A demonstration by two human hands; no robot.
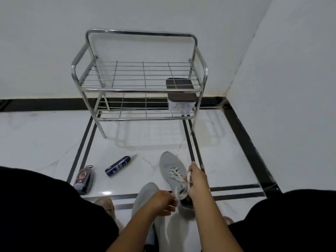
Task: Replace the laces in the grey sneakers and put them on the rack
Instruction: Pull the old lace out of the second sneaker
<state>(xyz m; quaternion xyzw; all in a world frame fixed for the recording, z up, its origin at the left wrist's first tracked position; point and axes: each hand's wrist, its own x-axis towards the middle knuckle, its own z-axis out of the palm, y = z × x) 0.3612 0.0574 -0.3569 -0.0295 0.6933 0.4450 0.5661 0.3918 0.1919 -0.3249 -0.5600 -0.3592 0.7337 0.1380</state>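
Note:
Two grey sneakers lie on the white floor in front of me. The right sneaker [168,164] points away from me and carries a white lace [175,174] through its eyelets. My right hand [197,180] grips a bunch of that lace beside the shoe. My left hand [164,201] pinches the other lace end near the shoe's collar. The left sneaker [145,197] lies under my left forearm, and I cannot see any lace on it. The steel rack [140,90] stands against the wall beyond the shoes.
A clear box with a dark lid [181,98] sits on the rack's lower shelf at right. A dark blue tube [118,166] and a black blister pack [84,180] lie on the floor left of the sneakers. My black-clad knees fill both lower corners.

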